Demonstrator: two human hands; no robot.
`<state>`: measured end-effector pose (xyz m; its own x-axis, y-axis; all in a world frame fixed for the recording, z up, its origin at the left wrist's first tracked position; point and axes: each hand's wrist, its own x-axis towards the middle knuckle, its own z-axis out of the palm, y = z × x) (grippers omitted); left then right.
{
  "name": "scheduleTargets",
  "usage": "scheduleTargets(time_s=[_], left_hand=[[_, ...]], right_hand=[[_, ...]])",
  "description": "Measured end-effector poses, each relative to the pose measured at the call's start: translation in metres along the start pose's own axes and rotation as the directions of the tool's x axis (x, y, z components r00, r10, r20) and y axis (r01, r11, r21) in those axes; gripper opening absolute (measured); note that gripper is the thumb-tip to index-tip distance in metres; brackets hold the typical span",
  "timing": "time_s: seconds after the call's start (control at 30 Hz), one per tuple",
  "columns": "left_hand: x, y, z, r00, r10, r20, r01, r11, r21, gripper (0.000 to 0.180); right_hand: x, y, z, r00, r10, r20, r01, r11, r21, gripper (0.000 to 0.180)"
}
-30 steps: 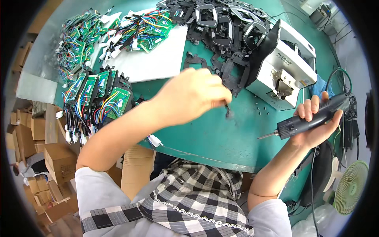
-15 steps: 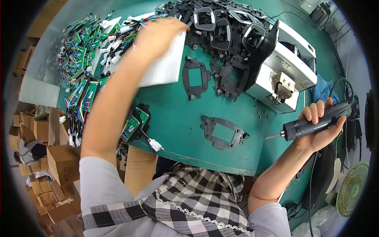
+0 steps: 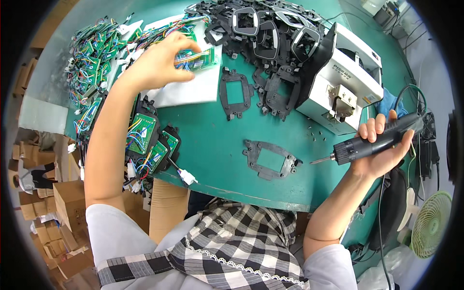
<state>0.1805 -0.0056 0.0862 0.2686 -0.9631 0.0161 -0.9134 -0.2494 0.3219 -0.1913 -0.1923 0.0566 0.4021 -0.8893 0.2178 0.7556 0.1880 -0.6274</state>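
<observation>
My left hand (image 3: 162, 63) is over the white foam sheet (image 3: 193, 92), its thumb and fingers curled round a green circuit board (image 3: 205, 59) with coloured wires. The fingers partly cover the board. My right hand (image 3: 379, 150) grips a black electric screwdriver (image 3: 367, 145), whose bit points left, toward a black plastic frame (image 3: 270, 159). That frame lies flat on the green table by itself, with the bit's tip just off its right end.
Wired circuit boards (image 3: 96, 53) are heaped at the left. Black frames with boards fitted (image 3: 145, 135) lie by my left forearm. Black bezels (image 3: 266, 38) pile up at the back, beside a white screw feeder (image 3: 338, 87). Loose screws (image 3: 316, 133) lie near it; a green fan (image 3: 430, 224) stands right.
My left hand has drawn back toward me and left from the far end of the foam, bringing a circuit board. The screwdriver has shifted slightly left, nearer the lone frame.
</observation>
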Motion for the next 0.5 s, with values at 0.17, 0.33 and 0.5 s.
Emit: scheduleTargets(time_s=[0.17,0.33,0.5], left_hand=[[-0.018,0.008,-0.004,0.999,0.024,-0.024,-0.026,0.995,-0.101,0.052],[-0.031,0.052,0.007,0.986,0.023,-0.167,-0.103,0.866,-0.490,0.056],[-0.048,0.092,0.046,0.922,0.326,-0.207,-0.365,0.911,-0.192,0.056]], right_hand=[[0.000,0.002,0.002,0.996,-0.042,-0.081,0.036,0.997,-0.072,0.055],[0.003,0.005,0.010,0.983,-0.142,-0.116,0.122,0.978,-0.168,0.052],[0.017,-0.005,0.058,0.884,-0.453,0.113,0.450,0.764,-0.462,0.058]])
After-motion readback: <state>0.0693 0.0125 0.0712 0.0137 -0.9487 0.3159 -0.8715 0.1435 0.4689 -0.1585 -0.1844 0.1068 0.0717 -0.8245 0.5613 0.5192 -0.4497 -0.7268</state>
